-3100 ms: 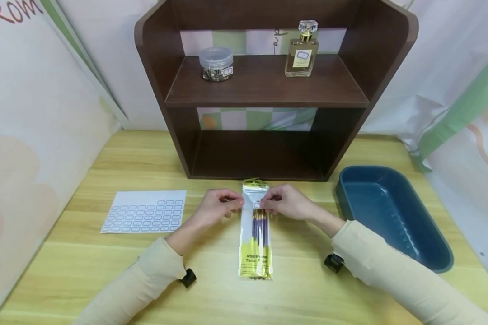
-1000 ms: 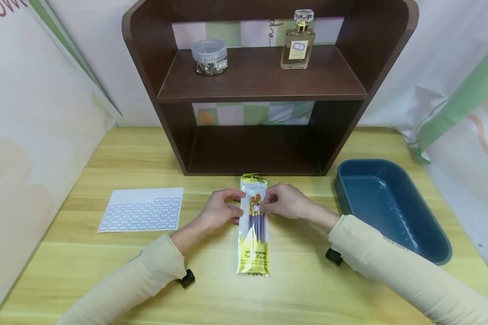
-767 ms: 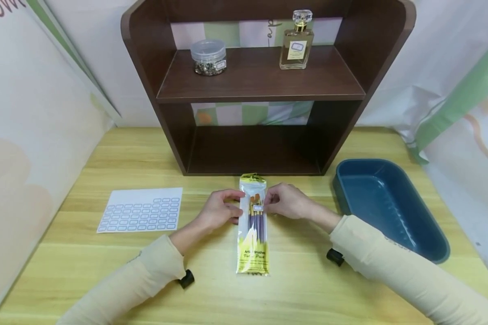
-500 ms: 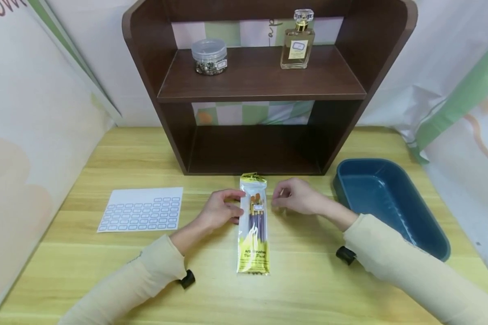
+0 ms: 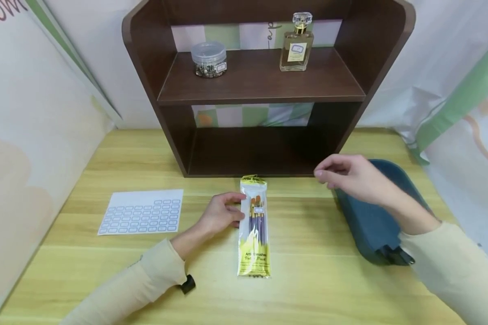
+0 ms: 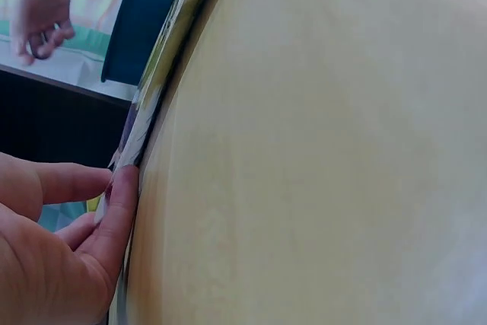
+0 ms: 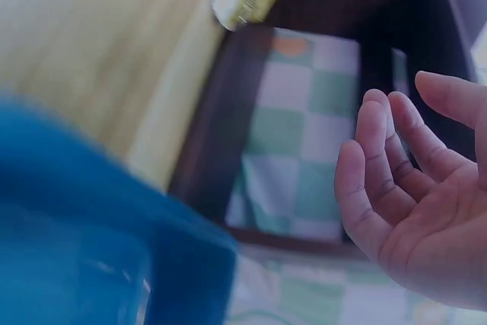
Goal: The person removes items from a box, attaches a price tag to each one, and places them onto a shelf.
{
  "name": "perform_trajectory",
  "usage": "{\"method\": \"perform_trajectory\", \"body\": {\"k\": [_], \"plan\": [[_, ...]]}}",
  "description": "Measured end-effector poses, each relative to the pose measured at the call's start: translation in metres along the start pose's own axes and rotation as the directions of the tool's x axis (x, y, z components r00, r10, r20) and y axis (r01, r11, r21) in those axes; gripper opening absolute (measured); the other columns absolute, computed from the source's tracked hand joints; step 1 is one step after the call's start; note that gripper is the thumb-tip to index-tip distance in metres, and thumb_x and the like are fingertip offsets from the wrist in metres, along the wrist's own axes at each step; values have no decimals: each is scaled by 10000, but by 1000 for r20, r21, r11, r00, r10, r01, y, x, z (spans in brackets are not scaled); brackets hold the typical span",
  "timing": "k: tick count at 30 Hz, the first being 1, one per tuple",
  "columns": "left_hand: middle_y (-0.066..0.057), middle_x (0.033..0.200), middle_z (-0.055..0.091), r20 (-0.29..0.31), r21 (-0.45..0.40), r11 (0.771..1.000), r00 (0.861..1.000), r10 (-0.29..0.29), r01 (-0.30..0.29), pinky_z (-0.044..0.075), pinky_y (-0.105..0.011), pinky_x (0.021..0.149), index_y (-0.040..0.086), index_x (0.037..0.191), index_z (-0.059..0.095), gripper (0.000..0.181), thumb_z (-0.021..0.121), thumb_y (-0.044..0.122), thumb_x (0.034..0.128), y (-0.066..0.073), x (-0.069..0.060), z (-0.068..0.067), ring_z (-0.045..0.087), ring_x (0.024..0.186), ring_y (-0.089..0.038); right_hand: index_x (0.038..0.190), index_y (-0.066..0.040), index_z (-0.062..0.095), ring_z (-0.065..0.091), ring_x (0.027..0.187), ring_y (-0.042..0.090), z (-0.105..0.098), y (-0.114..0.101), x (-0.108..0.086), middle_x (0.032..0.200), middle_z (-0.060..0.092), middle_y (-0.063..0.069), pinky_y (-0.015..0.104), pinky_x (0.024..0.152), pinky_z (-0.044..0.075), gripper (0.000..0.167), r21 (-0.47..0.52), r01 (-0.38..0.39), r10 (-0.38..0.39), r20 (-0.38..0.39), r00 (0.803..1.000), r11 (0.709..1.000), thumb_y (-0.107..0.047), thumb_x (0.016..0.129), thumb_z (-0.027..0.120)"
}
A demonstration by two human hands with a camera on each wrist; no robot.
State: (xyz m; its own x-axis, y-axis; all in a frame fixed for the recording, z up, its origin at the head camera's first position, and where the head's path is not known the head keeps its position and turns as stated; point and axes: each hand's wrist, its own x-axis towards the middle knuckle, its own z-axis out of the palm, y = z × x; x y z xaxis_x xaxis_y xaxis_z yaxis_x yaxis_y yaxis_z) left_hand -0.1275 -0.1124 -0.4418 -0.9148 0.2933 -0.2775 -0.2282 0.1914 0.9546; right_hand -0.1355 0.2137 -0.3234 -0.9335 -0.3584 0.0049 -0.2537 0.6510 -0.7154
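A clear and yellow pack of artist brushes [image 5: 254, 253] lies on the table, with purple-handled brushes inside. A small blue-edged label [image 5: 259, 210] sits on its front, over the brushes. My left hand [image 5: 221, 211] pinches the pack's left edge near the top; in the left wrist view its thumb and finger [image 6: 114, 211] meet on that edge. My right hand [image 5: 355, 178] is raised in front of the shelf's right side, over the blue bin's near-left part. Its fingers are loosely bent and hold nothing, as the right wrist view shows.
A dark brown shelf [image 5: 264, 97] stands behind, bearing a lidded jar [image 5: 209, 59] and a perfume bottle [image 5: 297, 47], each with a label. At left lies a sheet of labels [image 5: 140, 212]. The blue bin [image 5: 370, 225] stands at right, partly covered by my right arm.
My right hand has let go of the label on the pack and moved right and up, over the bin. My left hand stays at the pack's edge.
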Motion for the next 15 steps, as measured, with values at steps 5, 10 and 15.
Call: {"method": "perform_trajectory", "body": {"k": [5,10,15], "plan": [[-164,1392,548,12,-16,1000,1000,11,-11,618,-357,701,45,1379,576,603,665,-167,821,-1,-1,0,685,813,-249,1088,-43,706,675,731,160,-28,1,-14,897,730,7,221,648,569,171,10,-35,36,-155,987,999,-165,969,694],[-166,1423,522,34,-53,999,999,14,-12,619,-375,713,59,1413,550,651,650,-186,819,-2,-3,-3,687,846,-254,1101,-46,699,675,727,108,-59,5,-21,864,730,-60,183,635,561,170,47,-44,55,-264,963,998,-147,964,695],[-174,1480,464,60,-97,995,998,16,-11,620,-393,716,69,1474,486,727,630,-209,818,-4,-5,-7,697,862,-267,1171,-175,683,680,757,27,-91,5,-23,910,718,-152,151,614,549,188,61,-60,76,-310,948,996,-193,984,669]]}}
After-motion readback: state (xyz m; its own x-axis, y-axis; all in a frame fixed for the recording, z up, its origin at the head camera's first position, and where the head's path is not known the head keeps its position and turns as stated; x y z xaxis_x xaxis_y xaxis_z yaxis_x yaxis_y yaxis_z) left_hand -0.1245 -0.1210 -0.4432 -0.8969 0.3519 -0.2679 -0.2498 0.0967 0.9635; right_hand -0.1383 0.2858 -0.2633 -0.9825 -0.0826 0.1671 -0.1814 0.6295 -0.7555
